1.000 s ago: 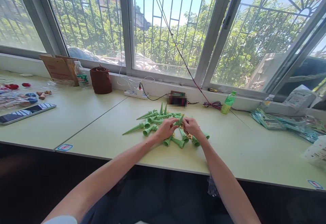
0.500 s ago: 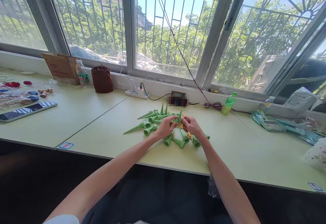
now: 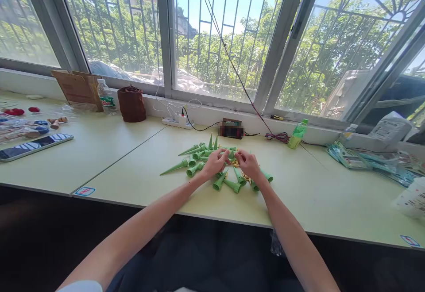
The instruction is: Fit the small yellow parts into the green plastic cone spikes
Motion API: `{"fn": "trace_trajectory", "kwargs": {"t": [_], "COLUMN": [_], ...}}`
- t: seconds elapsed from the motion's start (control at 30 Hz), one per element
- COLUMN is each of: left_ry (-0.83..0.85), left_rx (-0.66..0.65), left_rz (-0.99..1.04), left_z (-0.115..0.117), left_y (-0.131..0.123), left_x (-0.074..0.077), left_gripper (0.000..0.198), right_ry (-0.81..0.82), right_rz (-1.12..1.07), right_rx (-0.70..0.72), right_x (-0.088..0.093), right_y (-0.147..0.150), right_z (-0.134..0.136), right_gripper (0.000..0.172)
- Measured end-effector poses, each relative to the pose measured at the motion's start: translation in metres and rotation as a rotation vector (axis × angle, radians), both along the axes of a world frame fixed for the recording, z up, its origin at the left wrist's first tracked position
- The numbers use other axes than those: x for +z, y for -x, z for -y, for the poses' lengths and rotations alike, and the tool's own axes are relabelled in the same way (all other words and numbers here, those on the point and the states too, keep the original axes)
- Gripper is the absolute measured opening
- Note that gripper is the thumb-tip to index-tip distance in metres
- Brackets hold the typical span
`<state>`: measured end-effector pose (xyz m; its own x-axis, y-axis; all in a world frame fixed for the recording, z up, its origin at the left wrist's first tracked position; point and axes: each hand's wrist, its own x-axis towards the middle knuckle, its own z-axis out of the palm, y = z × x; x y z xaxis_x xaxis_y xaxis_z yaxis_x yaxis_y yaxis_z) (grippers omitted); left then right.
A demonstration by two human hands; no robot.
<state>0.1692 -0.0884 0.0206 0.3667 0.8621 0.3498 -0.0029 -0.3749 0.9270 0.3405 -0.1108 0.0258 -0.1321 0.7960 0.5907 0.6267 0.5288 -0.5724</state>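
Both hands are out over the middle of the pale desk [image 3: 126, 159], right on top of a pile of green cones [image 3: 195, 161] that fans out mostly to the left and near side. The left hand [image 3: 215, 163] has its fingers curled in tight, pinching one small green cone [image 3: 231, 154] at the fingertips. The right hand [image 3: 248, 165] is curled too, with its fingertips right up against that same cone, but I honestly can't tell if it's actually gripping it or just touching. There are some little yellow bits [image 3: 237, 163] on the desk just under the hands. Further back by the window: a green bottle [image 3: 298, 133] off to the right, a power strip [image 3: 175, 121] and a brown pouch [image 3: 131, 104] to the left. A phone [image 3: 35, 146] lies flat at the far left.
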Motion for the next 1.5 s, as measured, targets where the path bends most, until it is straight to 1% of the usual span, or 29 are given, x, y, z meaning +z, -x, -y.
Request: {"fn": "trace_trajectory", "kwargs": {"t": [0.2,0.3,0.43,0.57,0.77,1.0,1.17,1.23,1.33,1.5], "left_ry": [0.111,0.135,0.165,0.204,0.23,0.104,0.028,0.012,-0.057,-0.28], "left_rx": [-0.022,-0.035,-0.047,-0.028,-0.032,-0.044,-0.079,-0.074,-0.028,0.103], "left_rz": [0.063,0.077,0.093,0.086,0.067,0.049,0.09,0.098,0.067,-0.087], "left_z": [0.004,0.006,0.009,0.009,0.006,0.004,-0.001,-0.002,0.0,0.009], "left_y": [0.003,0.004,0.004,0.004,0.004,0.006,0.004,0.003,0.003,0.004], "left_x": [0.006,0.008,0.011,0.012,0.007,0.002,-0.006,-0.009,-0.01,-0.004], "left_gripper": [0.044,0.04,0.033,0.026,0.034,0.044,0.042,0.042,0.04,0.03], "right_ry": [0.077,0.088,0.08,0.094,0.105,0.113,0.121,0.129,0.127,0.165], "right_rz": [0.01,0.01,-0.009,-0.063,-0.052,-0.049,-0.06,-0.066,-0.075,-0.126], "right_rx": [0.159,0.198,0.195,0.19,0.172,0.156,0.129,0.116,0.096,0.086], "right_x": [0.003,0.005,0.005,0.004,0.003,0.001,0.003,0.004,0.005,0.001], "right_y": [0.003,0.004,0.005,0.005,0.005,0.006,0.006,0.007,0.007,0.006], "right_z": [0.006,0.009,0.009,0.008,0.008,0.008,0.009,0.009,0.009,0.004], "right_gripper": [0.029,0.026,0.025,0.023,0.026,0.03,0.042,0.046,0.049,0.05]}}
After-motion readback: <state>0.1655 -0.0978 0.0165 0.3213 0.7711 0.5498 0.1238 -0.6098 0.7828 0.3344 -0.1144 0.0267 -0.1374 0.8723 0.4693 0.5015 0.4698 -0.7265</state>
